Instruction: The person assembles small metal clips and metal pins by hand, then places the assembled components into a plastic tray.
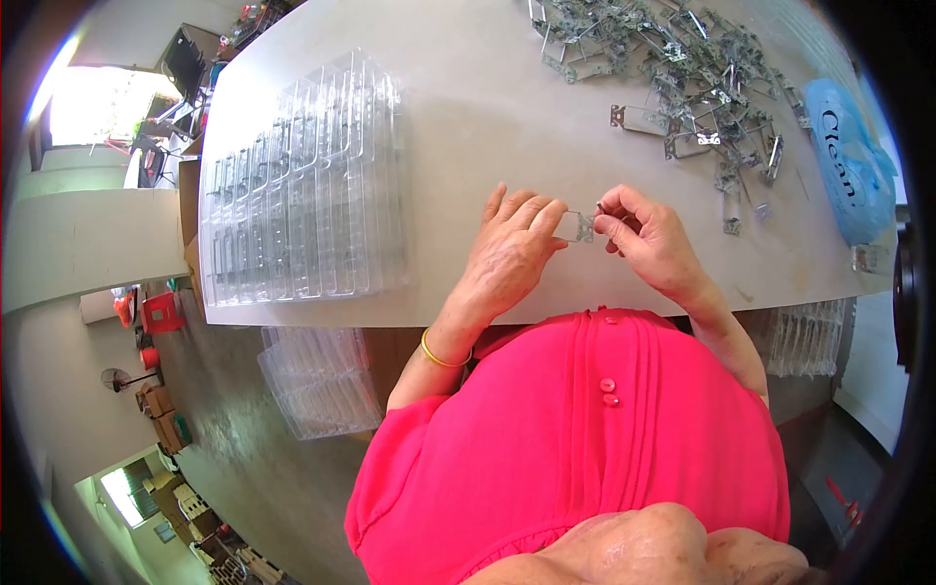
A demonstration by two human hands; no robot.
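Note:
Near the table's front edge, my left hand (pixel 519 242) grips one end of a small metal bracket with a wire frame (pixel 583 226). My right hand (pixel 645 234) is at the bracket's other end, thumb and forefinger pinched together. Whether a small part sits in that pinch is too fine to make out. A large heap of similar metal brackets (pixel 707 93) lies at the far right of the table. One bracket (pixel 639 119) rests at the heap's near left edge, toward my hands.
Clear plastic blister trays (pixel 312 195) are stacked on the left of the white table (pixel 468 127). A blue plastic bag marked "Clean" (pixel 846 166) lies at the right edge. More clear trays (pixel 322 382) stand below the table at left, others (pixel 805 336) at right.

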